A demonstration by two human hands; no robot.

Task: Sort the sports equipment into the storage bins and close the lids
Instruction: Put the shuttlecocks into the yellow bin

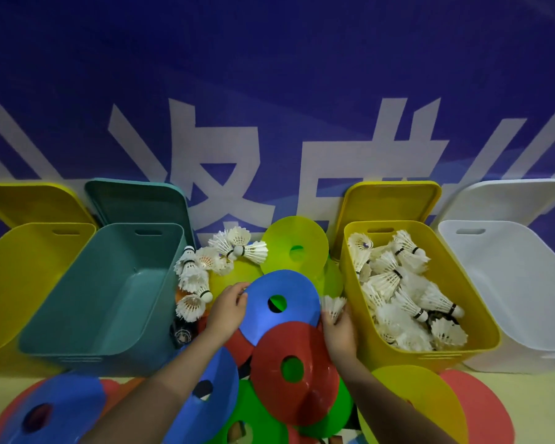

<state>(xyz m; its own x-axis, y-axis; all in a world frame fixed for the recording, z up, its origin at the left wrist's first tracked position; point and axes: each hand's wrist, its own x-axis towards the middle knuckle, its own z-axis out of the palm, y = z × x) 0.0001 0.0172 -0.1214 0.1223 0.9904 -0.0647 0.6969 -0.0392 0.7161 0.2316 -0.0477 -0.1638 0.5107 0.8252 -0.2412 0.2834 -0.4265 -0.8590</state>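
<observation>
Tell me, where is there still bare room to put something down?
Inside the teal bin, the white bin and the far-left yellow bin. The shuttlecock bin is nearly full, and the floor between teal and shuttlecock bins is crowded with discs and shuttlecocks.

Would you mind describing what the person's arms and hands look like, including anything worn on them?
Both forearms are bare as far as the frame shows, with no sleeves in view. The left hand and right hand wear no gloves, and no rings, watch or bands are visible.

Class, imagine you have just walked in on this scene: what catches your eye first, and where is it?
The yellow bin right of centre, heaped with white shuttlecocks. In the middle, the left hand grips a blue disc cone above a bright pile, while the teal bin beside it holds nothing.
</observation>
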